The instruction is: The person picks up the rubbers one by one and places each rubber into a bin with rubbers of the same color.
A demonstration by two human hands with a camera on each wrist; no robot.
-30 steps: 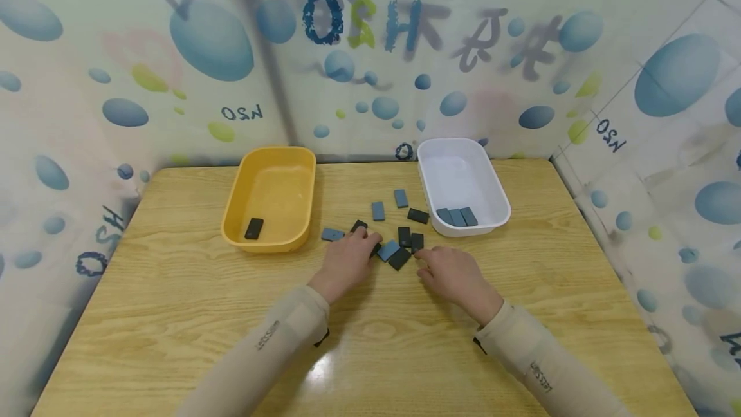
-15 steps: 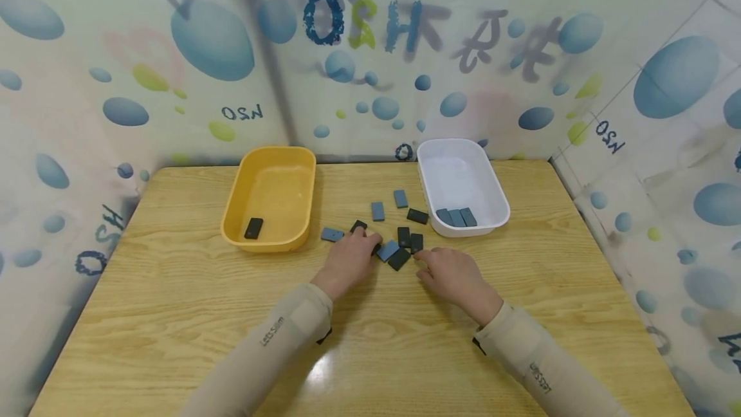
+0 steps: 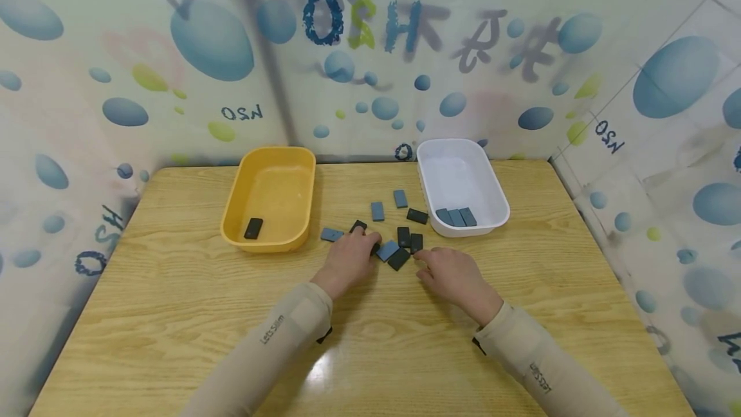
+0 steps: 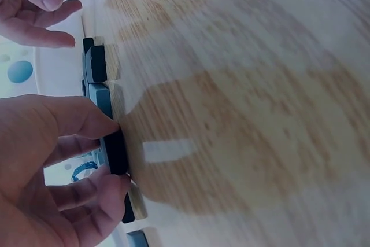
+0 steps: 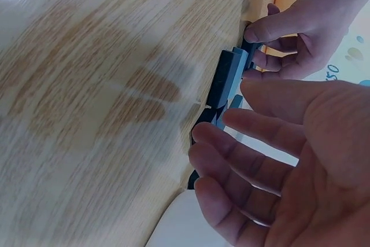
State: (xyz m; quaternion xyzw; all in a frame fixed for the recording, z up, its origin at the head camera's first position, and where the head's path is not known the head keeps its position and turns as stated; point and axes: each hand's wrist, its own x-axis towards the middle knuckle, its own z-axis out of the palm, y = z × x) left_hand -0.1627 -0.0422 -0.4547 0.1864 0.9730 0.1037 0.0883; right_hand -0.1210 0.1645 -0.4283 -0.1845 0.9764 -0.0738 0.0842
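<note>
Blk block [image 4: 117,153] just L of blue-grey block [image 3: 388,250]; L hand [image 3: 349,256] pinches it. R hand [image 3: 456,277] relaxed, empty, nr 2nd blk block [image 3: 416,242]. Yellow tray [image 3: 282,188] far L, white tray [image 3: 460,176] far R. No visible shift vs moment ago: pick-up seems paused.

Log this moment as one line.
left hand: pinches black tile; right hand: beside tile cluster; yellow bin: another black tile; white bin: three blue-grey tiles
</note>
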